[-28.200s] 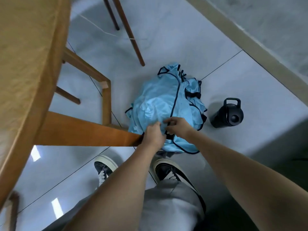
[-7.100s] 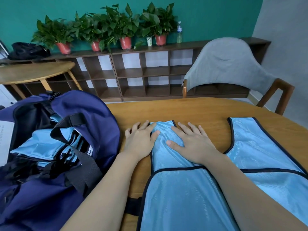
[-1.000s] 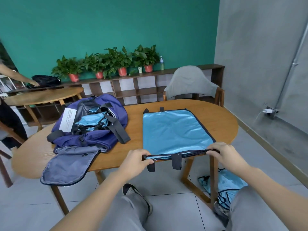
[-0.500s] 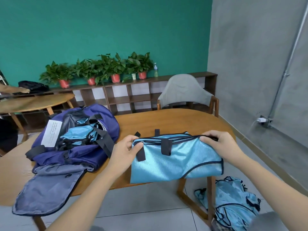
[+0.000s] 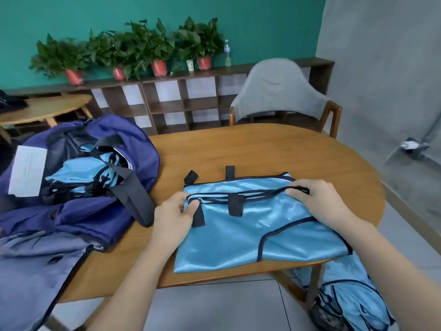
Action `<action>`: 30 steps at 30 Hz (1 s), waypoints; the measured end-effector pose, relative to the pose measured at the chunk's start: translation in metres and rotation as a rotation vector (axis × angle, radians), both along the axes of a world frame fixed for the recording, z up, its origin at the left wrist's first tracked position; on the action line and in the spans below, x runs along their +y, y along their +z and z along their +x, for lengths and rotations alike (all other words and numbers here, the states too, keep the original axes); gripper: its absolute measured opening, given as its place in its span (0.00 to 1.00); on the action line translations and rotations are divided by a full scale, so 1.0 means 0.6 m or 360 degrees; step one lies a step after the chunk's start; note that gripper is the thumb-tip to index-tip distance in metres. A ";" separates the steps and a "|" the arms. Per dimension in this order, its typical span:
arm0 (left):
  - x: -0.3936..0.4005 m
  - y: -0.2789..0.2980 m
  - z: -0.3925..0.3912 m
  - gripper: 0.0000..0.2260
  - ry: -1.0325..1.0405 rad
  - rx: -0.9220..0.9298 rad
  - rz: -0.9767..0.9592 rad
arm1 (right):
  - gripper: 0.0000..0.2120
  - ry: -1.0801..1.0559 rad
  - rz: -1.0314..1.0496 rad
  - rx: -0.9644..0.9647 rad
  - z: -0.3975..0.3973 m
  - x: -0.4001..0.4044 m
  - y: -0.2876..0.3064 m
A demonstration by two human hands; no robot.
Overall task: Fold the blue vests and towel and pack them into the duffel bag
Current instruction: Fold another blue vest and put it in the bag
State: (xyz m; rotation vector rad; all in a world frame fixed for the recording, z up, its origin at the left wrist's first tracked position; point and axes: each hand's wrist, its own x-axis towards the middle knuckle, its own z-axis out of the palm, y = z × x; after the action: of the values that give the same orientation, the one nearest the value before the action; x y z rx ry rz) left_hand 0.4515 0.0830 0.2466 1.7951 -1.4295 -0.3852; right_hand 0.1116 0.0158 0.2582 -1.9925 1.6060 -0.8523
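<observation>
office lounge | oval wooden table (image 5: pixel 262 149) | cubby shelving (image 5: pixel 181 103) | potted plants (image 5: pixel 133 48) | teal wall (image 5: pixel 167 10)

I see my left hand (image 5: pixel 175 215) and right hand (image 5: pixel 318 201) bare; forearms sleeveless; no rings, no watch.
</observation>
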 end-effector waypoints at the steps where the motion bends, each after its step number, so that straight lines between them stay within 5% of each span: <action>1: 0.002 0.002 0.000 0.03 -0.0020 0.0068 0.0005 | 0.06 0.0025 0.0031 -0.0001 -0.002 0.002 0.004; 8: 0.017 0.040 0.006 0.03 -0.0197 0.0532 -0.0126 | 0.03 0.0145 0.0069 -0.0271 -0.021 0.017 0.046; 14: -0.041 0.049 0.013 0.03 0.0050 0.0233 -0.0018 | 0.04 0.0034 0.0043 -0.0215 0.007 -0.030 0.056; 18: -0.060 0.022 0.021 0.07 0.0163 -0.0047 0.0226 | 0.09 -0.0056 0.0095 0.0151 0.018 -0.052 0.018; 24: -0.053 0.022 0.010 0.13 0.0171 -0.0151 0.0069 | 0.13 -0.0093 -0.0129 0.0415 0.038 -0.045 0.037; 27: -0.048 0.025 0.004 0.14 0.0147 -0.0148 0.0082 | 0.12 0.0075 -0.0183 0.0344 0.075 -0.021 0.053; 30: -0.045 0.030 0.000 0.14 0.0102 -0.0053 0.0084 | 0.18 0.0269 0.0124 0.0177 0.131 0.003 0.056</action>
State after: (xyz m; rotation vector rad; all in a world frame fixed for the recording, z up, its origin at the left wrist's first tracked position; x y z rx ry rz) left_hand 0.4513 0.0563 0.2647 1.8930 -1.3927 -0.3644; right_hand 0.1900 0.0176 0.2916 -2.1169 1.4793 -0.6165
